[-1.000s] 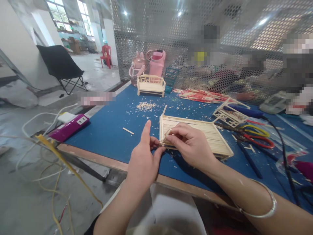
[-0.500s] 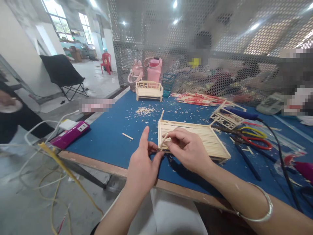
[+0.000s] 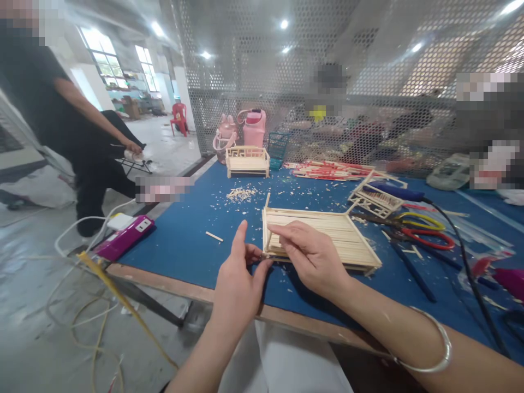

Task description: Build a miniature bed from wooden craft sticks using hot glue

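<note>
A miniature bed-like frame [image 3: 323, 232] of pale wooden sticks lies in front of me, with short posts rising at its two far corners. My left hand [image 3: 237, 278] grips its near left corner between thumb and fingers, the index finger raised. At that same corner stands a short wooden stick [image 3: 269, 238]. The extended index finger of my right hand [image 3: 313, 256] touches the stick near its top, while the thumb is apart from it. My right palm covers part of the slatted surface.
A finished miniature bench [image 3: 248, 162] stands at the back. Red-tipped sticks [image 3: 327, 170], a smaller frame [image 3: 374, 199], a blue-handled tool [image 3: 395, 190] with a cord and red-handled scissors [image 3: 428, 238] lie to the right. A purple power strip [image 3: 125, 238] is left; a person [image 3: 82, 125] walks beyond.
My right hand has loosened its pinch on the short stick, which has gone from slanted to nearly upright at the corner. A person has come further into view at left.
</note>
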The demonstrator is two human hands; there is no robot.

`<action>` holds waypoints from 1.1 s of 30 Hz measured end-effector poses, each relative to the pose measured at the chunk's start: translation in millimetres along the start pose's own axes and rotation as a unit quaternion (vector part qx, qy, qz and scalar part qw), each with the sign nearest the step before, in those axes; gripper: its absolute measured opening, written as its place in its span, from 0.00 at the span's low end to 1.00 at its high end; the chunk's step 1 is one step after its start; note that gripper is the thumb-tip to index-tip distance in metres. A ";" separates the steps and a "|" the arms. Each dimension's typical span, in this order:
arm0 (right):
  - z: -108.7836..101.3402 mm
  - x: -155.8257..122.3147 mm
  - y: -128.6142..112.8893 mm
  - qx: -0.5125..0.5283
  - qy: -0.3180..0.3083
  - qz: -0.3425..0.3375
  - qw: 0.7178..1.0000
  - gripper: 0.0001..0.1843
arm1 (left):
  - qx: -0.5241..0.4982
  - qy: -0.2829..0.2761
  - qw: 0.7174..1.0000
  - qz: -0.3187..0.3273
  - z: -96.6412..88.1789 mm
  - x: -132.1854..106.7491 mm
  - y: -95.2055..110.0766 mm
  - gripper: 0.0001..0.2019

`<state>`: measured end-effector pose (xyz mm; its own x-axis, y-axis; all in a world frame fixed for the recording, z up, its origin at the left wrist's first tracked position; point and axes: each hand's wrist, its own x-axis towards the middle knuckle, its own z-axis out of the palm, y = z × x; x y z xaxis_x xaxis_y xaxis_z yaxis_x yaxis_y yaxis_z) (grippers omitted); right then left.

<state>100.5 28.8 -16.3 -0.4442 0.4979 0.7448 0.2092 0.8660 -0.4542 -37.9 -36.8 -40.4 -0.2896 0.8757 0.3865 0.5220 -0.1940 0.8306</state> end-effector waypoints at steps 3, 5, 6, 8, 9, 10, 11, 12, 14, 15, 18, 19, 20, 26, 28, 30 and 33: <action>0.4 -0.4 1.6 -0.004 -0.012 -0.008 1.000 0.19 | 0.001 0.000 1.000 0.001 0.5 0.1 -2.2 0.34; 0.8 -0.7 2.6 -0.004 -0.015 -0.016 1.000 0.21 | -0.001 -0.001 1.000 0.004 1.1 -0.3 -4.5 0.34; 1.0 -0.8 3.1 -0.003 -0.015 -0.019 1.000 0.22 | -0.001 0.000 1.000 0.006 1.2 -0.7 -5.6 0.34; 1.8 -1.1 4.2 0.000 -0.016 -0.023 1.000 0.23 | 0.002 0.007 1.000 0.013 0.7 -1.6 -6.7 0.34; 2.1 -1.2 4.6 0.002 -0.016 -0.024 1.000 0.24 | 0.005 0.015 1.000 0.019 0.0 -1.7 -6.4 0.34; 2.5 -1.2 5.0 0.005 -0.017 -0.025 1.000 0.24 | 0.005 0.026 0.999 0.027 -1.1 -1.3 -5.5 0.32; 2.8 -1.2 5.2 0.009 -0.017 -0.025 1.000 0.24 | 0.001 0.040 0.999 0.033 -2.6 -0.2 -4.1 0.30; 3.1 -1.1 5.3 0.012 -0.016 -0.026 0.999 0.24 | -0.009 0.055 0.998 0.035 -4.2 1.9 -2.4 0.26; 3.5 -0.8 5.3 0.018 -0.013 -0.029 0.999 0.24 | -0.042 0.078 0.996 0.024 -7.4 8.7 1.0 0.19; 3.7 -0.6 5.2 0.019 -0.012 -0.030 0.999 0.25 | -0.060 0.084 0.995 0.013 -8.7 13.1 2.2 0.17; 4.1 0.5 4.8 0.021 -0.013 -0.027 0.999 0.26 | -0.091 0.085 0.992 -0.015 -10.1 26.9 1.9 0.17; 4.2 0.9 4.7 0.022 -0.013 -0.025 0.999 0.26 | -0.095 0.082 0.992 -0.023 -10.0 30.4 0.7 0.17; 4.3 1.4 4.7 0.023 -0.012 -0.023 0.999 0.26 | -0.097 0.077 0.992 -0.031 -9.8 32.8 -0.8 0.18; 5.5 3.5 4.9 0.028 -0.011 -0.017 0.999 0.26 | -0.075 0.057 0.996 0.005 -12.5 27.9 -3.5 0.15; 6.0 3.8 5.4 0.030 -0.010 -0.019 0.999 0.27 | -0.055 0.056 0.995 0.059 -13.6 25.0 -2.3 0.14; 6.2 4.1 6.1 0.032 -0.008 -0.020 0.999 0.27 | -0.039 0.051 0.993 0.100 -13.8 24.2 -1.7 0.13; 6.2 4.3 7.0 0.041 -0.002 -0.021 0.999 0.26 | -0.032 0.041 0.991 0.120 -12.0 26.2 -2.1 0.11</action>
<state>94.7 36.8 -19.3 -0.4545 0.4608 0.7623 0.1185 0.8795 -0.4610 -56.1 -18.8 -27.2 -0.2284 0.7624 0.6054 0.5327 -0.4227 0.7332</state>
